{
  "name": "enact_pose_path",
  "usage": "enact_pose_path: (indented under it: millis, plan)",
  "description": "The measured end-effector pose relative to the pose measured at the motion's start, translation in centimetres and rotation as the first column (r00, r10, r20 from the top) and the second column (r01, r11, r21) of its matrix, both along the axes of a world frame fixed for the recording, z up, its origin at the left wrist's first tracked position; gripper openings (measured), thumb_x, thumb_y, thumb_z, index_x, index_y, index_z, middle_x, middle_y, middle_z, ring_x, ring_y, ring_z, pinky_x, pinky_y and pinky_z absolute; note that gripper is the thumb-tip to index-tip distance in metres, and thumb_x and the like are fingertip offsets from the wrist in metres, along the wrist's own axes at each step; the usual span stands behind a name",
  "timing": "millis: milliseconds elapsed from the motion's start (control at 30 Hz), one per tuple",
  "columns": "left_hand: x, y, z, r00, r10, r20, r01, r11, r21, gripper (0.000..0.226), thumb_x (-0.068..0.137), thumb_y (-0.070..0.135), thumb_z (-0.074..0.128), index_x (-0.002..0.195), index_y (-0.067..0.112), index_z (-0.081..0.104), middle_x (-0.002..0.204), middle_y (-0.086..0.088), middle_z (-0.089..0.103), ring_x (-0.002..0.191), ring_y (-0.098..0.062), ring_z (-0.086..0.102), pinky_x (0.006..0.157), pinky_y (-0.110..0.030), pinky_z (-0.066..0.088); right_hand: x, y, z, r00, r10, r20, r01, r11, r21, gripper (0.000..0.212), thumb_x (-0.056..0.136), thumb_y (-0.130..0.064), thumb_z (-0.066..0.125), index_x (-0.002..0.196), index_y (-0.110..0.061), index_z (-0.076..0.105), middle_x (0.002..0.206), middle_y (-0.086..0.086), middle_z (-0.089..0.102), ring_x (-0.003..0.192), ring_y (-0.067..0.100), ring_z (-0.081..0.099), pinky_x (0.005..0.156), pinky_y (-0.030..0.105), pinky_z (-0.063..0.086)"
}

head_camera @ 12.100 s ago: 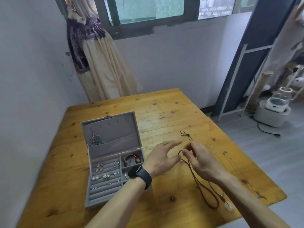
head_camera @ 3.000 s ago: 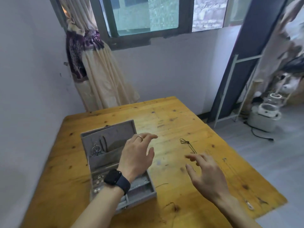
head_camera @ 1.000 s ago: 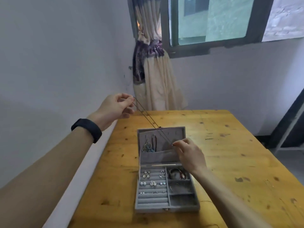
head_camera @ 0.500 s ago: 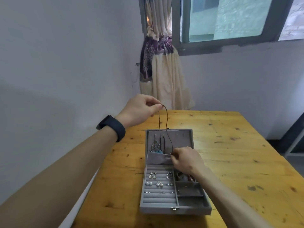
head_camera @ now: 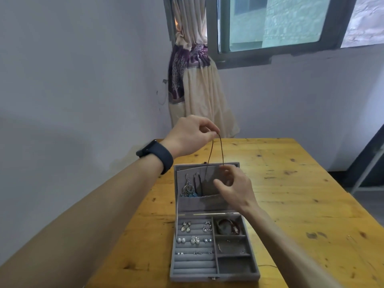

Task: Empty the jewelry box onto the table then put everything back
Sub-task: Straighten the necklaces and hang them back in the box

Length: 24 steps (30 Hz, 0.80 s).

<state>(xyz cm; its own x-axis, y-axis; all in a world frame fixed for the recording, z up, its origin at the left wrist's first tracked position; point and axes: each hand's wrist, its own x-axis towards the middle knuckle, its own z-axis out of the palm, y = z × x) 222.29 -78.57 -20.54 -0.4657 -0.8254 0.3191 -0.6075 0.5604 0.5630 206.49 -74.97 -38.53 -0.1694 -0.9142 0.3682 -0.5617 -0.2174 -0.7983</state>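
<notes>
Pale lilac plaster walls (head_camera: 83, 69), dark-framed window (head_camera: 270, 28), tied cream-and-purple curtain (head_camera: 195, 80), knotty yellow wooden table (head_camera: 301, 194), daylight

Left wrist carries a dark wristband (head_camera: 165, 159) with a flat rectangular watch face (head_camera: 146, 149). Both forearms (head_camera: 104, 204) are bare.

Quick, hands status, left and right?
Left hand: pinching the top of the necklace cord.
Right hand: fingertips at the cord, grip cannot be told.

Upright lid (head_camera: 208, 182) and cord loop (head_camera: 222, 150) above it bar the rear; table (head_camera: 301, 194) right of the jewelry box (head_camera: 214, 277) lies open.
</notes>
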Motion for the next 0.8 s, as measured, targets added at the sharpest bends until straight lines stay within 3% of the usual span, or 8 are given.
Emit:
enact_pose_path:
  millis: [100,233,333,400,467,567,700,800]
  plan:
    - [-0.5,-0.5,-0.8,0.998,0.021,0.061,-0.024,0.998,0.058,0.010,0.093,0.028,0.065,0.099,0.030,0.074,0.087,0.013,0.070,0.072,-0.001,0.065,0.066,-0.021,0.056,0.1,-0.2,1.7,0.981,0.012,0.192,-0.004,0.999,-0.040,0.035,0.083,-0.031,0.073,0.117,-0.029,0.067,0.088,-0.007,0.064,0.080,0.008,0.062,0.069,0.017,0.051]
    - [-0.9,-0.8,-2.1,0.981,0.005,0.193,-0.017,0.998,0.061,0.014,0.092,0.028,0.065,0.099,0.027,0.078,0.083,0.018,0.068,0.078,0.002,0.062,0.067,-0.012,0.045,0.1,-0.6,3.1,0.976,0.036,0.214,-0.033,0.999,-0.021,0.025,0.085,-0.037,0.072,0.110,-0.034,0.073,0.086,-0.012,0.068,0.079,0.000,0.062,0.069,0.011,0.047]
    - [-1.0,-0.9,-2.6,0.977,0.004,0.215,-0.020,0.997,0.073,0.015,0.093,0.027,0.065,0.100,0.025,0.078,0.088,0.012,0.072,0.081,-0.001,0.064,0.073,-0.018,0.052,-0.1,-1.0,3.4,0.966,0.060,0.250,-0.063,0.998,0.002,0.020,0.086,-0.038,0.072,0.105,-0.032,0.075,0.080,-0.019,0.070,0.075,-0.006,0.063,0.065,0.007,0.043]
    - [-1.0,-1.0,-2.5,0.993,-0.019,0.113,0.000,0.986,0.165,0.014,0.093,0.026,0.065,0.099,0.025,0.077,0.084,0.009,0.073,0.076,-0.008,0.068,0.070,-0.024,0.054,-0.2,-1.3,3.6,0.939,0.135,0.317,-0.150,0.988,0.022,0.019,0.087,-0.040,0.071,0.104,-0.031,0.074,0.063,-0.015,0.057,0.061,0.004,0.053,0.063,0.020,0.042]
    - [-1.0,-1.1,-2.0,0.999,-0.016,-0.046,0.027,0.969,0.246,0.013,0.094,0.023,0.065,0.098,0.025,0.077,0.086,0.007,0.074,0.074,-0.010,0.070,0.066,-0.025,0.053,0.0,-1.4,3.9,0.913,0.193,0.359,-0.213,0.977,0.018,0.017,0.088,-0.042,0.070,0.100,-0.029,0.073,0.063,-0.005,0.046,0.061,0.010,0.044,0.062,0.031,0.039]
    - [-0.6,-1.4,-1.1,0.975,0.035,-0.221,0.030,0.958,0.285,0.013,0.095,0.022,0.064,0.099,0.023,0.076,0.088,0.005,0.074,0.072,-0.008,0.069,0.065,-0.025,0.055,0.1,-1.5,4.2,0.933,0.099,0.346,-0.108,0.994,0.008,0.023,0.088,-0.048,0.069,0.098,-0.029,0.065,0.074,-0.004,0.056,0.066,0.008,0.051,0.063,0.030,0.047]
    - [0.0,-1.4,-0.7,0.964,0.037,-0.263,0.063,0.930,0.362,0.014,0.095,0.021,0.064,0.098,0.022,0.078,0.087,0.004,0.075,0.072,-0.009,0.069,0.063,-0.022,0.054,0.8,-1.6,4.6,0.992,-0.004,0.124,0.010,0.999,-0.051,0.037,0.090,-0.056,0.063,0.116,-0.030,0.061,0.088,-0.008,0.057,0.078,0.008,0.054,0.067,0.024,0.046]
    - [0.3,-1.3,-0.6,0.951,0.050,-0.306,0.076,0.919,0.387,0.014,0.095,0.020,0.064,0.097,0.021,0.078,0.086,0.002,0.075,0.072,-0.011,0.068,0.063,-0.022,0.054,1.5,-1.7,5.2,0.996,0.072,0.048,-0.071,0.997,-0.032,0.029,0.095,-0.050,0.058,0.102,-0.025,0.071,0.087,-0.002,0.066,0.078,0.014,0.061,0.070,0.033,0.051]
